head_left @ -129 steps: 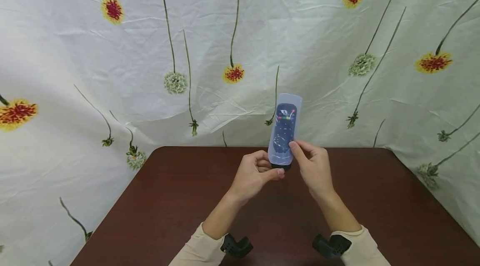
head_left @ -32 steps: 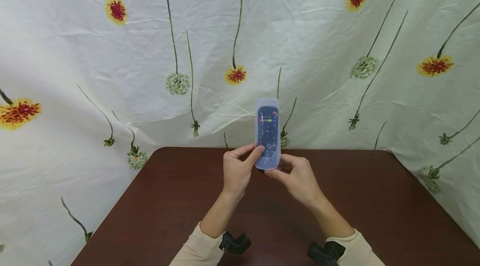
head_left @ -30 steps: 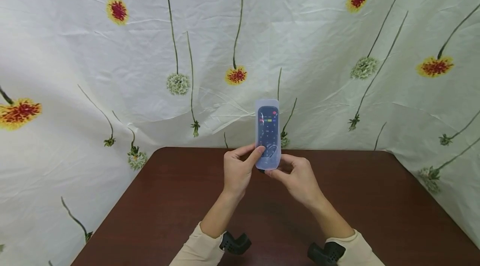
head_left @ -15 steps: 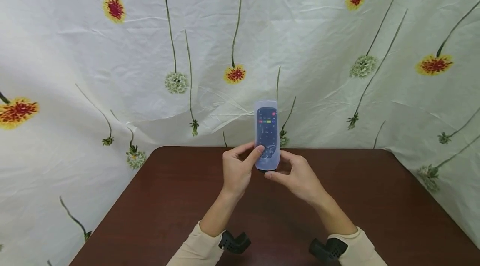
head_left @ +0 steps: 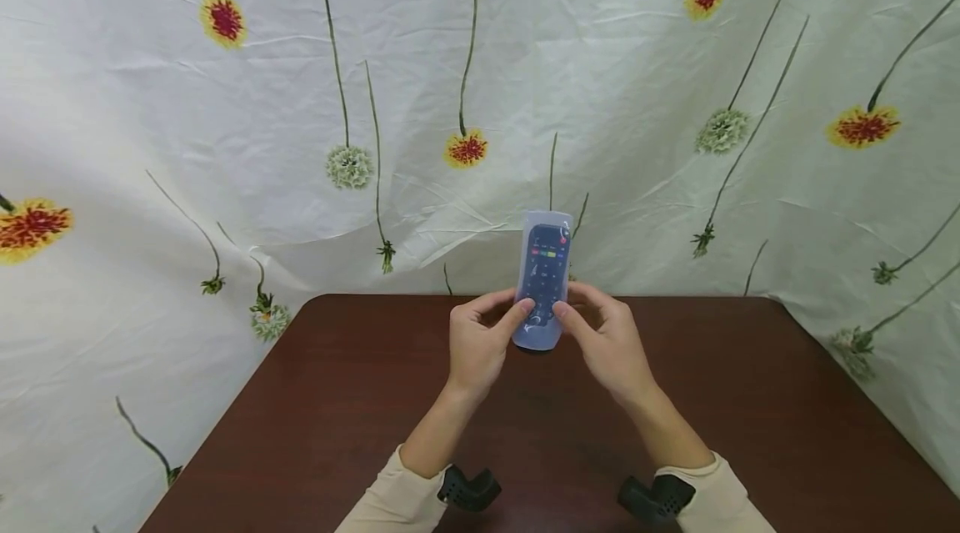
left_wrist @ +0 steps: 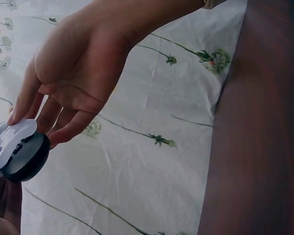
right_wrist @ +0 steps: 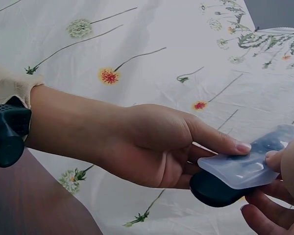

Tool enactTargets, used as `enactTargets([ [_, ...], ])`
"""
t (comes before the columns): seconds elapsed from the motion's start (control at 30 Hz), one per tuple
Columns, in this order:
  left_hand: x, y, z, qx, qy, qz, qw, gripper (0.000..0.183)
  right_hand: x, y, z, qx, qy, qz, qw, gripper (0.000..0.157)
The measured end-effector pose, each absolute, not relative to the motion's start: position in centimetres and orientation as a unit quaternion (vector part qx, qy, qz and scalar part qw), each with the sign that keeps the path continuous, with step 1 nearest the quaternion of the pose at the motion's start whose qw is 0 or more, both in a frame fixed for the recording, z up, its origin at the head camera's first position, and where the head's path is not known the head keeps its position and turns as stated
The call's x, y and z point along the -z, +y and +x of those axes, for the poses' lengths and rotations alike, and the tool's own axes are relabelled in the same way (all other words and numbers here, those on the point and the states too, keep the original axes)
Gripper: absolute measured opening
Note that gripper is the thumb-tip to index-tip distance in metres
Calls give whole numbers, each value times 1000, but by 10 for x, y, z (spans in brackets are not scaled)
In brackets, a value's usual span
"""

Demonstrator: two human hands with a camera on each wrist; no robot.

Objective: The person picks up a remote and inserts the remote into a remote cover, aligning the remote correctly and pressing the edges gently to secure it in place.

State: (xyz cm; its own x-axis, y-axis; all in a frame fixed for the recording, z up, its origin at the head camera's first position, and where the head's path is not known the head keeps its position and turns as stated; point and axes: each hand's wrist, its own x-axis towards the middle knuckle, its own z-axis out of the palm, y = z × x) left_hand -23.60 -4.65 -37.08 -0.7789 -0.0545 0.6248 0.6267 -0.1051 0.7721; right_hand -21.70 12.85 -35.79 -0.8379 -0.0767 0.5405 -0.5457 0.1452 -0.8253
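Note:
A dark remote control (head_left: 546,270) in a translucent, cloudy cover (head_left: 536,339) is held up over the far part of the table. My left hand (head_left: 477,341) grips its left side, the thumb on the lower front and the fingers behind. On the other side my right hand (head_left: 611,345) grips it the same way, thumb on the lower right face. The black lower end of the remote (right_wrist: 213,191) sticks out beneath the cover's edge in the right wrist view. In the left wrist view, the cover's rim (left_wrist: 22,134) stands slightly apart from that black end.
A dark reddish-brown table (head_left: 360,416) lies below the hands. Behind it and at both sides hangs a white cloth (head_left: 300,99) printed with flowers. Each wrist carries a black camera mount (head_left: 470,490).
The right thumb has moved from under the remote's bottom end up onto its front. The remote has shifted slightly right and down and tilts a little. Earlier, the left hand held the bottom end.

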Motion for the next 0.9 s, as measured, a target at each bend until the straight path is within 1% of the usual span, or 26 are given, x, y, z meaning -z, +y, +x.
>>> enactTargets([
  [0.17,372,-46,-236,699,-631,-238,237,19,358,130,-219,-622,-731,201,195,28],
  [0.37,372,-46,-235,691,-641,-251,221,20,357,130,-219,-644,-713,165,222,25],
  [0.47,372,-46,-234,698,-638,-263,188,25,356,130,-218,-673,-687,148,231,22],
  [0.67,372,-46,-233,687,-656,-298,98,41,352,132,-220,-712,-641,114,264,21],
  [0.77,373,-45,-233,665,-676,-311,58,40,352,133,-221,-723,-624,100,278,22],
  [0.9,374,-43,-231,658,-684,-315,28,32,352,135,-223,-732,-612,94,283,22],
])
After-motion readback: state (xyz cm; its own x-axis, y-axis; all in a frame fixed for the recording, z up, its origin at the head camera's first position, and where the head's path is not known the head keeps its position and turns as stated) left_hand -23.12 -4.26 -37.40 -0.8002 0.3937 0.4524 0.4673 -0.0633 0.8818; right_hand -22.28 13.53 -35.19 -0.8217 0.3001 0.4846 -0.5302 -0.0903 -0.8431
